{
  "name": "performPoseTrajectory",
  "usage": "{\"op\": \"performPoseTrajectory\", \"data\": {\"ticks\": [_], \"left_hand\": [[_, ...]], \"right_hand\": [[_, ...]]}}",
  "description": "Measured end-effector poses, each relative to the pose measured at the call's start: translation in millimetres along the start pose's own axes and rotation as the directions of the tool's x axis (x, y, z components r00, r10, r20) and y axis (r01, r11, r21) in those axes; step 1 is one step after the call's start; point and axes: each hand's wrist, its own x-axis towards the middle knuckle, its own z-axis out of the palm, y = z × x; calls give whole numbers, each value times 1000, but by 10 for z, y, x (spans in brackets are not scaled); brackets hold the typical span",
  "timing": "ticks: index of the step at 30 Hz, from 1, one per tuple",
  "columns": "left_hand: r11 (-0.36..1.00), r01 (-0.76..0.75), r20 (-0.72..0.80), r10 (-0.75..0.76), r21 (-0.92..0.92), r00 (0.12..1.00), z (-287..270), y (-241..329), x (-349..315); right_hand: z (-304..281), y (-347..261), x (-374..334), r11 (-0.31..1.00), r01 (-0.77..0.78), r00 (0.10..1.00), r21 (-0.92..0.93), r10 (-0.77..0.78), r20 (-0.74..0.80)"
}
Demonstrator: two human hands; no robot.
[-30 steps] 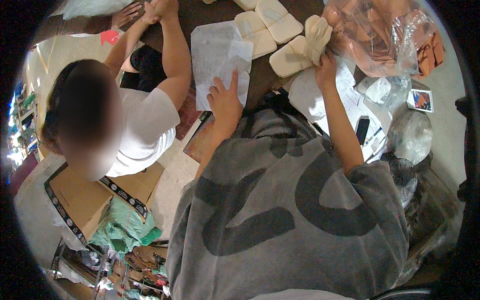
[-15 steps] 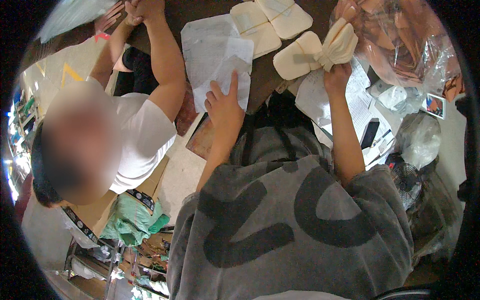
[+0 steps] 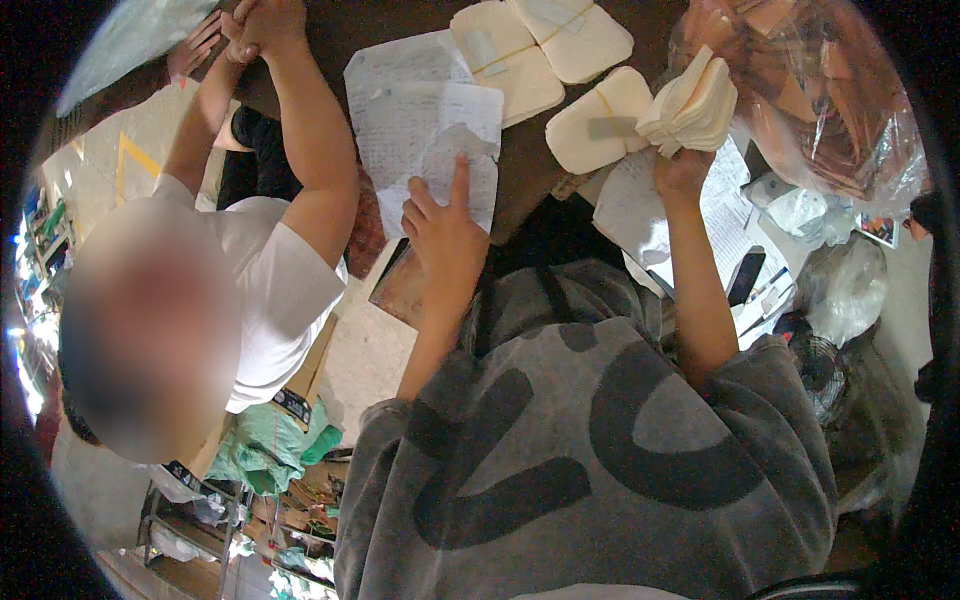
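My left hand (image 3: 447, 232) rests over the lower edge of some handwritten paper sheets (image 3: 385, 130), its index finger stretched out onto them and the other fingers partly curled. In my right hand (image 3: 685, 175) is a stack of cream rounded pads (image 3: 692, 105), gripped at its lower end and fanned at the top. Just left of it lies a banded bundle of the same cream pads (image 3: 590, 125). Two more banded bundles, a left one (image 3: 505, 75) and a right one (image 3: 575, 40), sit farther back on the dark table (image 3: 522, 165).
A clear plastic bag (image 3: 800, 90) of brown-orange pieces fills the back right. Papers (image 3: 715, 215), a black oblong object (image 3: 746, 276) and a small fan (image 3: 818, 375) are at the right. At the left, a person in a white shirt (image 3: 280, 280) has both forearms on the table.
The pads in my right hand have fanned out and tilted slightly to the right. My left index finger still points on the sheets. The view has shifted a little.
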Motion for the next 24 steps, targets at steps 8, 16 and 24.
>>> {"op": "performPoseTrajectory", "data": {"ticks": [8,16,24], "left_hand": [[997,8,-53,-4,72,999,186,33,10],[994,32,-64,-25,103,998,220,57,44],[993,32,-113,-19,115,993,255,56,35]], "right_hand": [[22,74,-109,999,-32,997,-19,33,71],[253,182,-180,692,-429,885,581,451,116],[227,144,-148,803,-342,929,488,368,46]]}}
